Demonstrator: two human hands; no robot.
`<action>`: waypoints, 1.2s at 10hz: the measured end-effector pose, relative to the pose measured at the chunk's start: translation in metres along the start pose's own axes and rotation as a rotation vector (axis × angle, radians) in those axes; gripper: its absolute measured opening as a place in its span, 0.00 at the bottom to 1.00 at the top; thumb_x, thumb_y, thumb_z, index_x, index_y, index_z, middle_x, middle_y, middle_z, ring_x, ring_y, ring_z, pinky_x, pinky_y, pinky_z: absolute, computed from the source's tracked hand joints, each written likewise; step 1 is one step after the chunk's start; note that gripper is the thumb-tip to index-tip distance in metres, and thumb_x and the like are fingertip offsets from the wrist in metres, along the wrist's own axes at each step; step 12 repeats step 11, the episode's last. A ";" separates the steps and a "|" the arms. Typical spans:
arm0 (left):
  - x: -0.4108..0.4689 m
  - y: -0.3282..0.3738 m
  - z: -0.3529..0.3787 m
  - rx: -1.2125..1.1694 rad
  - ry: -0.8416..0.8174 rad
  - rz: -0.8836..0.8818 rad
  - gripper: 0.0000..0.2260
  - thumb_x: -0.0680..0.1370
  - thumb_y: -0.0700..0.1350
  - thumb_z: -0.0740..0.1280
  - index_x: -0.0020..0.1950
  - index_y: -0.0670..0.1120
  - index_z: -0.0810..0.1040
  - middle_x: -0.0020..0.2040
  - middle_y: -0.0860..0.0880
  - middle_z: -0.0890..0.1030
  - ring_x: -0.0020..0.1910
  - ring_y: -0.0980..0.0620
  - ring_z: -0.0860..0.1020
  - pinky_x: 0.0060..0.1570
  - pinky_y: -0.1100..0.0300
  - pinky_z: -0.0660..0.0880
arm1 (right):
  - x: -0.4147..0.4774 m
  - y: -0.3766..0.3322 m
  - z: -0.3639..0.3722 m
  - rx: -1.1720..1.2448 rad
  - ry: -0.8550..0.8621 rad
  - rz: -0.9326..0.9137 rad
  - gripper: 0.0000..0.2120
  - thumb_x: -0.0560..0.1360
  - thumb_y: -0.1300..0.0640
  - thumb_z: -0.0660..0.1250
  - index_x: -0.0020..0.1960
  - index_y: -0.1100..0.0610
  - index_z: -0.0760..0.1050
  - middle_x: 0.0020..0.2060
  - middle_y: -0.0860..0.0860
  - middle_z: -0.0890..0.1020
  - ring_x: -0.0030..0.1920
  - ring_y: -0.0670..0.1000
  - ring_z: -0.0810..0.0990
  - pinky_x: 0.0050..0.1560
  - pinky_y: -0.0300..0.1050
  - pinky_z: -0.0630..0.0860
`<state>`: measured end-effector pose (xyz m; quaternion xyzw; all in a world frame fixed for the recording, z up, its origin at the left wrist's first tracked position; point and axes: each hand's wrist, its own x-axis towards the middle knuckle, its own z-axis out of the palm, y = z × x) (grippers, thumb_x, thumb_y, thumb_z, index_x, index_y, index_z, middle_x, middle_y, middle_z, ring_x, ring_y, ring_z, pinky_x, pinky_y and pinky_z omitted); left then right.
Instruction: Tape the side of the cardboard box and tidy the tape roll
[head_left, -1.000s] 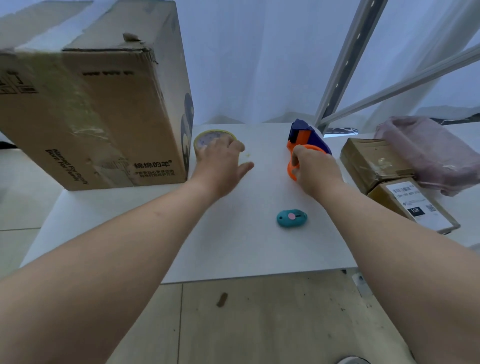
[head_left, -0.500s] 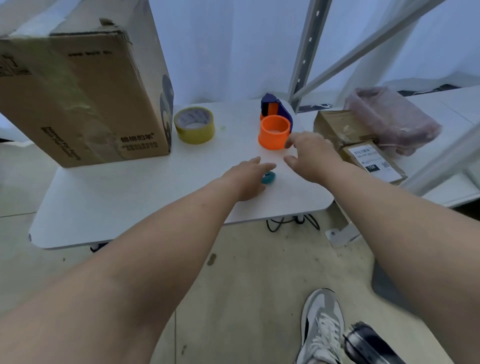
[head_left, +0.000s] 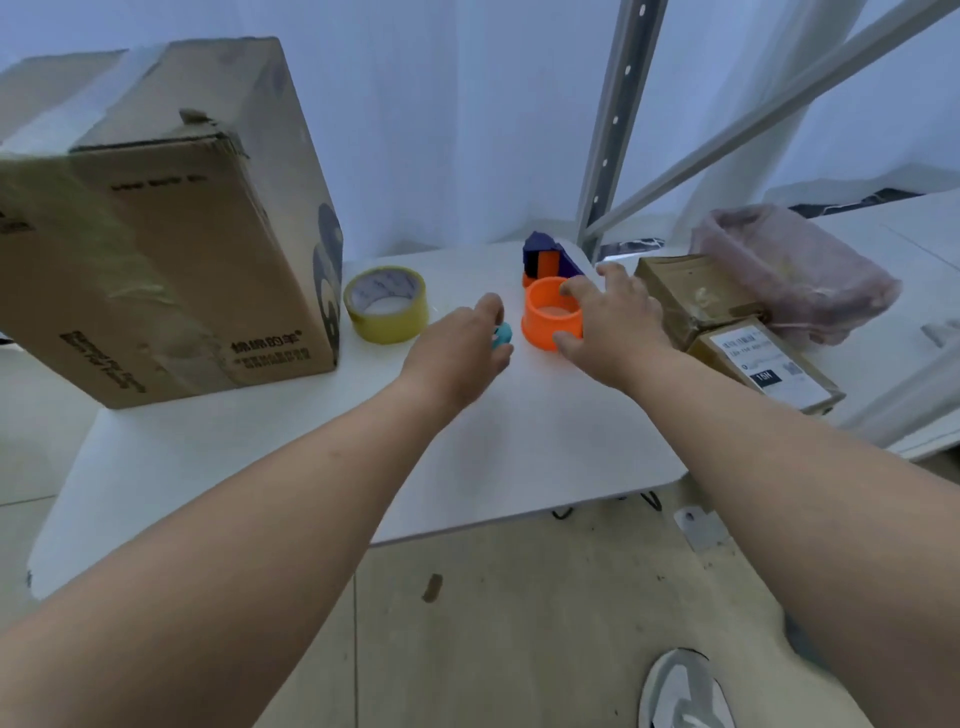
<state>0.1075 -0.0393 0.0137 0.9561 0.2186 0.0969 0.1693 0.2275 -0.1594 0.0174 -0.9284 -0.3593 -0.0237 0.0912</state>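
A large cardboard box (head_left: 171, 249) stands at the back left of the white table (head_left: 311, 457), with clear tape along its near face. A yellow tape roll (head_left: 387, 306) lies flat just right of the box, untouched. My left hand (head_left: 457, 353) is curled around a small teal cutter (head_left: 503, 335), whose tip shows past my fingers. My right hand (head_left: 613, 322) spans the orange ring of the orange-and-blue tape dispenser (head_left: 550, 317), index finger on its far rim and thumb on its near side.
Two brown parcels (head_left: 696, 296), the nearer parcel (head_left: 769, 364) with a white label, lie right of my right hand. Behind them sits a pink plastic bag (head_left: 795, 270). A grey metal rack upright (head_left: 613, 130) rises behind the table. My shoe (head_left: 680, 691) is on the floor.
My left hand left the tape roll and closed on the teal cutter. My right hand let go of the dispenser, then came back onto its orange ring. The view shifted.
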 end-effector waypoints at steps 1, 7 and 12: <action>0.024 0.003 0.007 0.062 -0.008 0.028 0.12 0.79 0.48 0.62 0.58 0.43 0.70 0.52 0.40 0.78 0.48 0.40 0.77 0.40 0.54 0.69 | 0.021 -0.001 0.007 0.017 -0.076 0.030 0.32 0.72 0.42 0.65 0.72 0.46 0.57 0.75 0.58 0.53 0.73 0.64 0.57 0.69 0.62 0.59; 0.101 -0.025 0.046 0.536 0.006 0.086 0.13 0.80 0.46 0.57 0.57 0.44 0.78 0.55 0.46 0.79 0.59 0.42 0.69 0.52 0.51 0.63 | 0.070 0.010 0.043 0.297 -0.033 0.068 0.31 0.74 0.48 0.67 0.72 0.52 0.58 0.76 0.55 0.51 0.70 0.62 0.64 0.66 0.54 0.67; 0.027 -0.025 -0.036 0.513 -0.004 0.032 0.19 0.80 0.55 0.57 0.66 0.47 0.74 0.62 0.47 0.77 0.65 0.43 0.67 0.60 0.48 0.63 | 0.023 -0.028 -0.009 0.253 -0.018 0.034 0.34 0.74 0.46 0.66 0.74 0.53 0.54 0.74 0.58 0.58 0.73 0.61 0.57 0.69 0.59 0.64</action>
